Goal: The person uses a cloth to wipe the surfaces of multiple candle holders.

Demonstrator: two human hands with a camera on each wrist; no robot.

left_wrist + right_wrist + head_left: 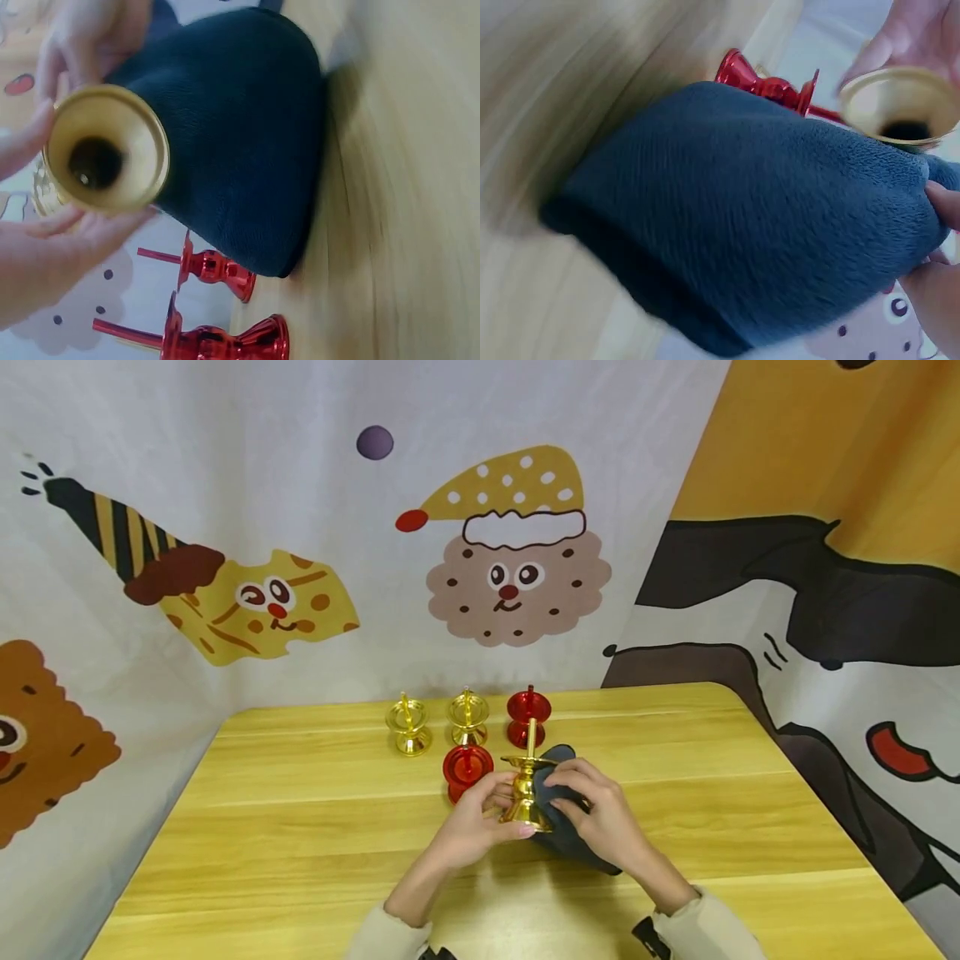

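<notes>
My left hand (474, 825) grips a shiny gold candle holder (523, 793) by its base, holding it above the table with its spike pointing up. The hollow underside of its base (139, 142) faces the left wrist camera. In my right hand (600, 808) a dark blue-grey cloth (573, 847) is pinched between thumb and fingers, right beside the gold holder. The cloth (742, 210) hangs down in a fold and hides part of the right wrist view. Just behind my left hand stands a red candle holder (467, 764), partly covered by the fingers.
Two gold candle holders, one at the left (409, 727) and one in the middle (468, 718), stand near the back edge of the wooden table (300, 827). Another red candle holder (528, 706) is to their right. A cartoon-printed curtain (300, 510) hangs behind the table.
</notes>
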